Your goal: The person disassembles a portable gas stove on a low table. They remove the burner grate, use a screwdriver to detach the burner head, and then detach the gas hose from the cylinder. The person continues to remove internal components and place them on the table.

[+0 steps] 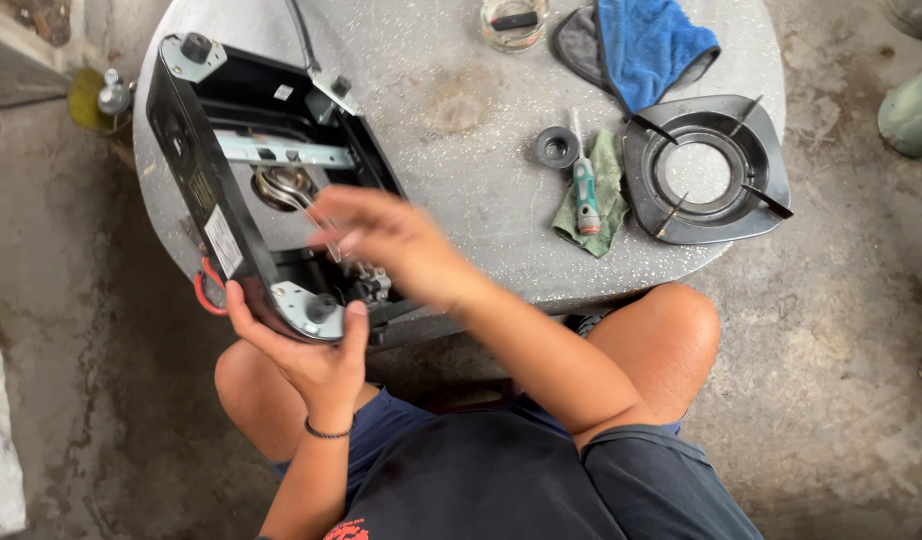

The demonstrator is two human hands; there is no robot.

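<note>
The person sits with bare knees at the near edge of a round, speckled grey table. The left hand has its grip closed on the near corner of an upturned black stove body, thumb and fingers clamped around the metal bracket there; the stove rests tilted on the table at about ten o'clock. The right hand is blurred above the stove's inner parts, fingers loosely spread, holding nothing that can be made out. At three o'clock a screwdriver lies on a green rag, beside a black ring and a black pan support. Farther off lie a blue cloth and a glass jar. The floor is stained bare concrete.
</note>
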